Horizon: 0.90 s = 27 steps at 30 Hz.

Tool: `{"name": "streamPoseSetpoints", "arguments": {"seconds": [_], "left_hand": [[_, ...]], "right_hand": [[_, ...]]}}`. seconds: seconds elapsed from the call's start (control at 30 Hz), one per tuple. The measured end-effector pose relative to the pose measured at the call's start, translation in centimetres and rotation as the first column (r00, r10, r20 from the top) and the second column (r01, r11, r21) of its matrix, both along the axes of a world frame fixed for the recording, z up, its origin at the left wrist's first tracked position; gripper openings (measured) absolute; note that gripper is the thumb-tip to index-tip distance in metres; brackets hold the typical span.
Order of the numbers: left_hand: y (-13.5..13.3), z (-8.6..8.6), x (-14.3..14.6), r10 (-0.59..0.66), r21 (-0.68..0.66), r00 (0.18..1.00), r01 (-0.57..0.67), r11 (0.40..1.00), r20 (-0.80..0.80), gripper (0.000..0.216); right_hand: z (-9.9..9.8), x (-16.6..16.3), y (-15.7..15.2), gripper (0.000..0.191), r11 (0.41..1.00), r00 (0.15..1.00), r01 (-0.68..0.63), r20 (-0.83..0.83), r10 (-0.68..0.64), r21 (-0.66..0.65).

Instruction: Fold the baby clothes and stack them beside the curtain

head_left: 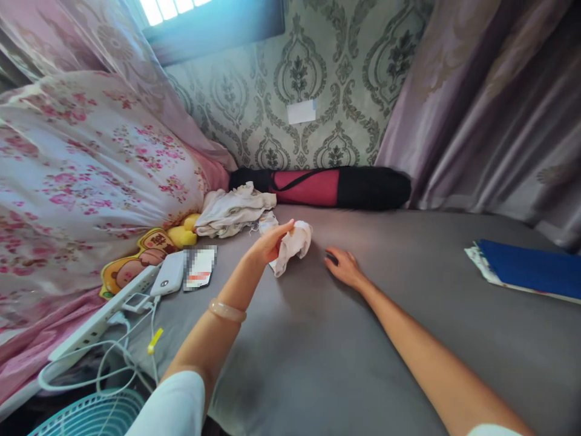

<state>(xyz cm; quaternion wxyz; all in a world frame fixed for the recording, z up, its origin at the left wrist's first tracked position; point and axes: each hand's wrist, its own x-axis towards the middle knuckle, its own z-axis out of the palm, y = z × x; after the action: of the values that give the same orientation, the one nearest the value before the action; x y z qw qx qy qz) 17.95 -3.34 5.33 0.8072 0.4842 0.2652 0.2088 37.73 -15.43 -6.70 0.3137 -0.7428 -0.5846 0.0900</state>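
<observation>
My left hand (271, 241) is closed on a small, crumpled white cloth (296, 247), which looks like a sock, just above the grey bed sheet (363, 351). A light bangle circles that wrist. To the right, my right hand (345, 267) is low over the sheet, its fingers curled around a small dark object (332, 258) whose kind I cannot make out. A bit of white fabric (267, 223) with some print lies behind my left hand. Beyond it, a pile of white clothes (236, 209) rests on the bed.
A red-and-black long bag (308, 186) lies along the wall. At left are a floral-covered bundle (100, 151), a power strip (104, 315) with cables, a power bank (169, 272), a blurred-out phone-like item (200, 267) and a blue basket (95, 415). A blue folder (531, 266) lies at right.
</observation>
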Motion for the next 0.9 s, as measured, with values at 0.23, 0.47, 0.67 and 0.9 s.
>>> {"name": "streamPoseSetpoints", "arguments": {"seconds": [0.23,0.47,0.67,0.9], "left_hand": [[-3.2,-1.1,0.2,-0.266,-0.021,0.964,0.266,0.964,0.012,0.068],[-6.2,-1.8,-0.4,-0.293,0.076,0.952,0.300,0.951,-0.091,0.077],[-7.8,-2.2,-0.8,-0.245,0.032,0.965,0.249,0.968,-0.090,0.084],[-6.5,-3.2,-2.3,0.084,0.320,0.996,-0.071,0.945,-0.026,0.050]], "right_hand": [[5.0,-0.8,-2.5,0.038,0.939,0.917,-0.014,-0.369,0.149,0.343],[9.1,-4.4,-6.7,0.038,0.842,0.903,-0.431,0.147,0.405,0.326],[8.3,-4.9,-7.7,0.032,0.876,0.868,-0.449,0.317,0.382,0.175],[7.3,-3.8,-8.1,0.024,0.937,0.916,-0.333,0.271,0.296,0.102]]}}
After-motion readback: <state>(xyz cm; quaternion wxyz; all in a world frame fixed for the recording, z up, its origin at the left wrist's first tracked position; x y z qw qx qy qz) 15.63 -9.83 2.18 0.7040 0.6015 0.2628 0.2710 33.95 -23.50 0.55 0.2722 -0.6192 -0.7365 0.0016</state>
